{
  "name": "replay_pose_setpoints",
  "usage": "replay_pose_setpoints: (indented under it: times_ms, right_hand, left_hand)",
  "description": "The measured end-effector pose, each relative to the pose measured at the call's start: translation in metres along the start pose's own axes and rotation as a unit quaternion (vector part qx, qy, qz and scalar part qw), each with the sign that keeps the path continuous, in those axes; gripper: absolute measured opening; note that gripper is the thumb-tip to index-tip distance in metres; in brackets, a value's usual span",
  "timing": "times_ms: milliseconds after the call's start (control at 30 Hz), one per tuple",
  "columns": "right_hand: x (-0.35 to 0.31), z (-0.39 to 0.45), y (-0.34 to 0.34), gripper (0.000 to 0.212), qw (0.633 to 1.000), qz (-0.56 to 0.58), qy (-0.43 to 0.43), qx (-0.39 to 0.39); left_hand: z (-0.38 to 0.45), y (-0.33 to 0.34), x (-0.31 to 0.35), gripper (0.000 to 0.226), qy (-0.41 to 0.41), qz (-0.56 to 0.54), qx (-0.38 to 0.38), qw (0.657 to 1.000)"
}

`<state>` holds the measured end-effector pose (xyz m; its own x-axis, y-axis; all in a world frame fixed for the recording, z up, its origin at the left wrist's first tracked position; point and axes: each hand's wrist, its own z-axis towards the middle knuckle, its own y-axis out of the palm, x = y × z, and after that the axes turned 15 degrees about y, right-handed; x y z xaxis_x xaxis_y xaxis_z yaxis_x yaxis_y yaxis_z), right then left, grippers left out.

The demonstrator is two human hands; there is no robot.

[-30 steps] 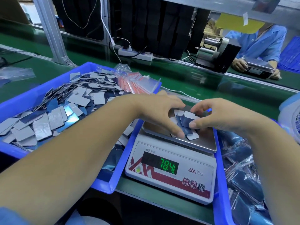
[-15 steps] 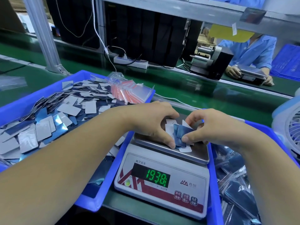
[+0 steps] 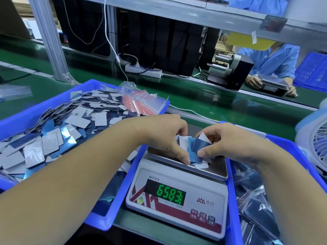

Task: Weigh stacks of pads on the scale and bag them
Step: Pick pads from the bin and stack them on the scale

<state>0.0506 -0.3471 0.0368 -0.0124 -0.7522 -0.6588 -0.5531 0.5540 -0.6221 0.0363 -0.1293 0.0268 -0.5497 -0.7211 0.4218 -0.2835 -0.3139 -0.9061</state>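
Observation:
A white digital scale [image 3: 177, 200] stands before me, its green display reading 65.83. On its steel pan [image 3: 208, 170] lies a loose bunch of blue and grey pads [image 3: 194, 147]. My left hand [image 3: 164, 137] and my right hand [image 3: 224, 144] both curl round this bunch from either side, thumbs at the front, squeezing the pads together and tilting them up on edge. A blue bin [image 3: 99, 216] on the left holds several loose pads [image 3: 53, 137]. Empty clear zip bags with red strips [image 3: 141, 103] lie at that bin's far corner.
A second blue bin [image 3: 233, 218] on the right holds filled bags [image 3: 256, 209]. A white fan [image 3: 316, 145] stands at the far right. Behind runs a green conveyor [image 3: 203, 99] with a power strip [image 3: 143, 71]; across it a person in blue handles another scale [image 3: 274, 85].
Both hands have drawn the scattered pads into a tighter bunch, raised on edge. The scale reading changed from 78.4 to 193.8 to 65.83. My view shifted slightly.

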Motion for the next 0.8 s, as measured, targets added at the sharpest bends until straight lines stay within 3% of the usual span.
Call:
replay_pose_setpoints:
  times_ms: [233, 467, 800]
  right_hand:
    - [0.005, 0.000, -0.003, 0.014, 1.000, 0.010, 0.017, -0.003]
    - [0.004, -0.005, -0.004, 0.015, 0.999, -0.023, 0.035, 0.017]
    - [-0.003, -0.011, 0.001, 0.019, 0.997, -0.049, 0.036, 0.043]
  left_hand:
    - [-0.007, -0.002, 0.002, 0.059, 0.016, -0.051, 0.019, 0.998]
    - [-0.009, -0.002, 0.004, 0.058, 0.036, -0.028, -0.002, 0.999]
    - [-0.009, -0.004, 0.013, 0.046, -0.006, -0.002, -0.002, 1.000]
